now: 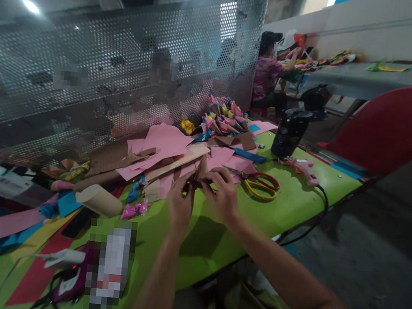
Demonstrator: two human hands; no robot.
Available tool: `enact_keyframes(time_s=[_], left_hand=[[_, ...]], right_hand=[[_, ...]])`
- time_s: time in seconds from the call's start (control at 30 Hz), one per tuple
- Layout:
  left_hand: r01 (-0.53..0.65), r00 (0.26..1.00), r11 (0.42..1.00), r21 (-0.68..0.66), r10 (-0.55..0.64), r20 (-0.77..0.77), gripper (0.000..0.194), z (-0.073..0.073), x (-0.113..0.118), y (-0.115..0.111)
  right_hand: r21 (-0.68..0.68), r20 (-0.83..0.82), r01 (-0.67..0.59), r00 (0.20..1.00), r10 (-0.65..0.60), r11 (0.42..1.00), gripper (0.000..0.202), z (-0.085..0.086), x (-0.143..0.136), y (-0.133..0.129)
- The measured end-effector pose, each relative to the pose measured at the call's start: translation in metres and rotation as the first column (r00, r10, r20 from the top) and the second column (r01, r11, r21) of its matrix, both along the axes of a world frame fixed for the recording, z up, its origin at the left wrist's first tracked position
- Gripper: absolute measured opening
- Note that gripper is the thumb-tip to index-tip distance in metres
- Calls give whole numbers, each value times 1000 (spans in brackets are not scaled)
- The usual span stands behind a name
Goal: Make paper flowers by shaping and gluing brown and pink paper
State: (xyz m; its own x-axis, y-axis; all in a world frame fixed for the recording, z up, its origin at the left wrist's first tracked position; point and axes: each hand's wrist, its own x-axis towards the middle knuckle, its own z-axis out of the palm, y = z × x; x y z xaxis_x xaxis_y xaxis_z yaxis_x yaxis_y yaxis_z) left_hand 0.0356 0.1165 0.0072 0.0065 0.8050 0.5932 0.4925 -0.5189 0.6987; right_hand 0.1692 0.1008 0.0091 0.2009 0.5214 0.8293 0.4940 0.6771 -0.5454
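Observation:
Both of my hands meet over the green table [259, 208]. My left hand [180, 201] is closed, pinching a small piece of brown paper [202, 167] from the left side. From the right, the fingers of my right hand [224, 193] are closed on the same paper, which points upward like a cone. Its lower part is hidden by my fingers. Just right of my right hand lie scissors [261, 185] with red and yellow handles. Behind my hands are pink paper sheets [166, 143] and brown paper.
A pink glue gun [308, 171] with a black cord lies at the right, near a dark tumbler [291, 133]. Finished-looking paper cones [226, 120] are heaped behind. A cardboard tube [99, 200] and power strip [81, 273] lie left. A person [268, 78] sits beyond a perforated metal panel [126, 69].

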Motion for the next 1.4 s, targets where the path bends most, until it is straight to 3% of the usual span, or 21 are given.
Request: enact_keyframes(time_s=[0.7, 1.4], left_hand=[[-70, 953, 972, 226, 132, -272, 30, -3, -5, -3], [-60, 939, 933, 354, 173, -296, 25, 3, -6, -7]], right_hand=[[-48, -15, -27, 1000, 27, 998, 13, -2, -2, -1], [-47, 8, -59, 998, 60, 997, 18, -5, -3, -2]])
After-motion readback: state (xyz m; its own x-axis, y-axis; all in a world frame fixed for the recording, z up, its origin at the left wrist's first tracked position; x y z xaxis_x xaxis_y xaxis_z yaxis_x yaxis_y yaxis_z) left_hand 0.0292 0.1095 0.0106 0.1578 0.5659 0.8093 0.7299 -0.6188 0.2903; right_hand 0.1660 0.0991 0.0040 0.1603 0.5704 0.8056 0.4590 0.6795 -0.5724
